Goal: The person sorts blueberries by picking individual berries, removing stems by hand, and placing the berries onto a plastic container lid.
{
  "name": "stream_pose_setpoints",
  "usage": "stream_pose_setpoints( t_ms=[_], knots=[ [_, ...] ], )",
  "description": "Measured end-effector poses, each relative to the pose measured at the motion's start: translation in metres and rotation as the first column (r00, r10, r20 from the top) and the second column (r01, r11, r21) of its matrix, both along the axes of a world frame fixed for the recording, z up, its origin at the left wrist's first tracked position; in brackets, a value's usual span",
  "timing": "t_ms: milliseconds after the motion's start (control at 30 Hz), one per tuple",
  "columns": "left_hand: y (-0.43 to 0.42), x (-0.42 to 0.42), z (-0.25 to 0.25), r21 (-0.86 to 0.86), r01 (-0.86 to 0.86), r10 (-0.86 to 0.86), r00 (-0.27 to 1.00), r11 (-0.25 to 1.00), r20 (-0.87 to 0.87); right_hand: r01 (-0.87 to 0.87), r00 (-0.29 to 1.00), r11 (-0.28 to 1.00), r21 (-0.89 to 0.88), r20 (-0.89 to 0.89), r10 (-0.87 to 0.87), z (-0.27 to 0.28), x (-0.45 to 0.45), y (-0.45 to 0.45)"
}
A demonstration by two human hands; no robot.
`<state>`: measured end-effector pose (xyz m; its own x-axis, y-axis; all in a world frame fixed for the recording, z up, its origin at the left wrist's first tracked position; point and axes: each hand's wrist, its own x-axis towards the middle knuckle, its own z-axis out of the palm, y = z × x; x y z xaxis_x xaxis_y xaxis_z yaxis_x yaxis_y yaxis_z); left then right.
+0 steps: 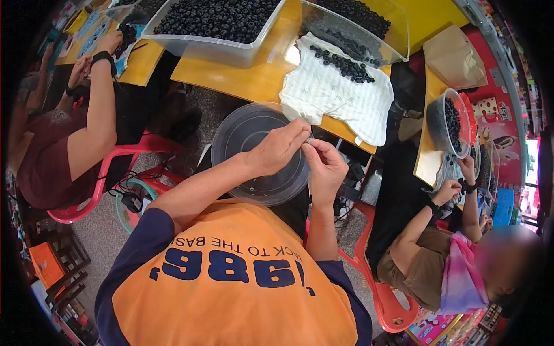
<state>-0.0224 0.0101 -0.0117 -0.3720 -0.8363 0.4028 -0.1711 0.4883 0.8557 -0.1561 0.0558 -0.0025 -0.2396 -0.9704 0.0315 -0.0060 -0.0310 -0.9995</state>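
Note:
My left hand (279, 148) and my right hand (326, 167) meet at the fingertips above the right side of a round clear plastic tub (231, 176) on my lap. The fingers of each hand are pinched together. Something small and dark shows between the fingertips, too small to name. A few tiny bits lie on the bottom of the tub. Just beyond my hands a white striped cloth (340, 106) hangs over the table edge, with a row of small black round pieces (346, 68) on it.
On the yellow table (216, 75) stand a large clear bin (231, 47) and another clear bin (398, 40), both with many black pieces. Co-workers sit on either side; the right one is near a clear bowl (441, 130) of black pieces. Red plastic chairs (381, 300) and cables flank me.

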Motion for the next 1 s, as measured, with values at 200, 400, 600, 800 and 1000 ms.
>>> stream_pose_setpoints(
  t_ms=[200, 400, 600, 800, 1000],
  knots=[
    [-0.008, 0.002, 0.006, 0.664, 0.336, -0.103, 0.926, 0.668, -0.364, 0.045, 0.998, 0.998, -0.033, -0.047, -0.046, -0.005, -0.009, -0.007],
    [-0.019, 0.004, 0.008, 0.705, 0.384, -0.093, 0.905, 0.596, -0.415, 0.109, 0.994, 0.994, -0.013, -0.016, -0.109, -0.003, -0.021, -0.013],
    [-0.063, 0.008, 0.012, 0.595, 0.173, -0.1, 0.983, 0.785, -0.155, 0.132, 0.908, 0.991, 0.024, -0.404, -0.111, 0.007, -0.063, -0.037],
    [-0.139, -0.017, 0.0, 0.226, -0.045, 0.0, 0.981, 0.973, 0.195, 0.076, 0.722, 0.991, -0.11, -0.68, -0.13, -0.01, -0.111, -0.116],
    [-0.18, -0.04, -0.029, 0.081, -0.029, -0.004, 0.924, 0.996, 0.383, -0.105, 0.547, 0.961, -0.255, -0.822, -0.159, -0.035, -0.115, -0.171]
  ],
)
